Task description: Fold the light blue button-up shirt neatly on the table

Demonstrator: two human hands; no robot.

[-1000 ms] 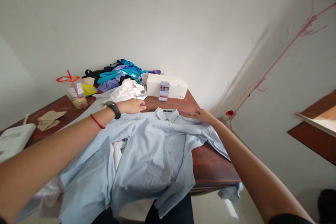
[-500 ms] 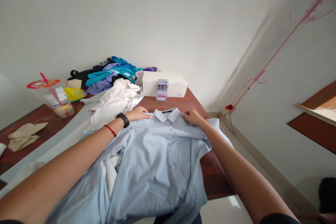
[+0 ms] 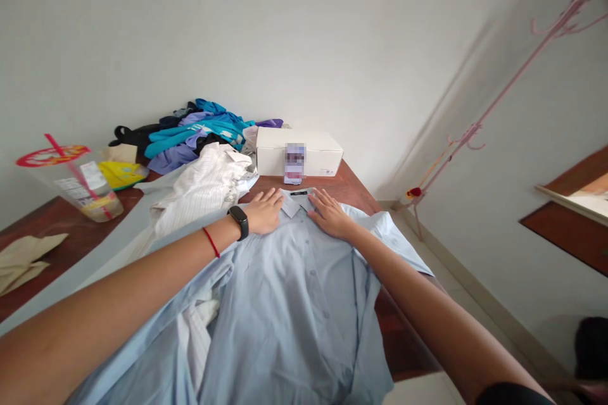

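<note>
A light blue button-up shirt [image 3: 289, 291] lies front side up on the brown table [image 3: 358, 186], its collar toward the far side. My left hand [image 3: 265, 210] rests flat beside the left of the collar, fingers stretched out. On the collar's other side my right hand [image 3: 329, 212] lies flat on the cloth with fingers spread. Neither hand grips anything. A dark label shows inside the collar. The shirt's lower part runs out of view at the bottom.
Behind the collar stands a white box [image 3: 297, 145] with a small card [image 3: 294, 168] before it. To the left are a striped shirt [image 3: 199, 183], a heap of clothes [image 3: 204, 126], a plastic cup [image 3: 85, 186] and a napkin [image 3: 28, 256]. A pink coat rack [image 3: 513, 79] stands right.
Both hands have let go of the shoulder cloth, moved inward to the collar and flattened out. The shirt front looks smoother and lies a little further right.
</note>
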